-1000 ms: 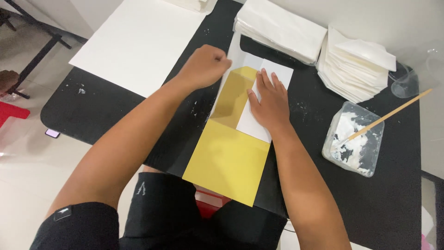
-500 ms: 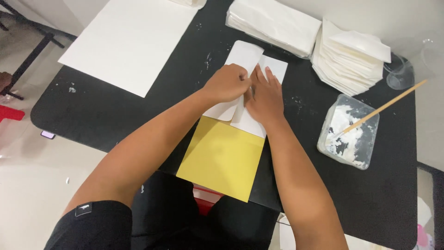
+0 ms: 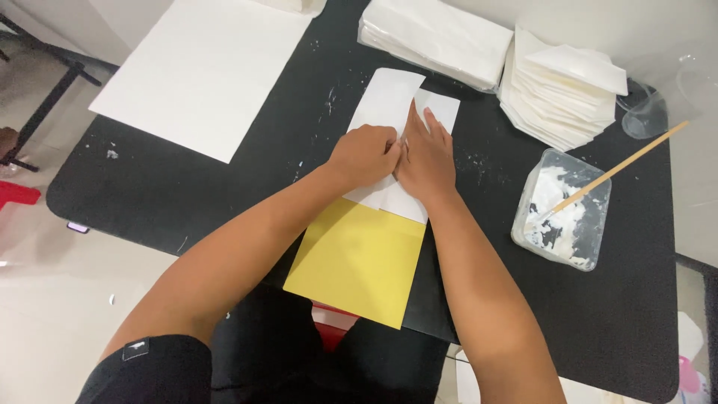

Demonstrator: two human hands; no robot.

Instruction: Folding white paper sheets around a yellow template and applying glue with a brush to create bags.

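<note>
White folded paper overlaps a yellow board, pressed by fisted left hand and flat right hand.

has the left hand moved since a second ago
Yes. The left hand has slid right across the white folded paper, from its left edge to the middle, and now sits against the right hand.

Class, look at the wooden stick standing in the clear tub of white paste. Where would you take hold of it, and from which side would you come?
Grip the wooden stick on its bare upper half, coming from the far right of the black table. It leans up and out over the rim of the plastic tub, so that end sticks out free and looks clean, while the lower end sits in the white paste.
</note>
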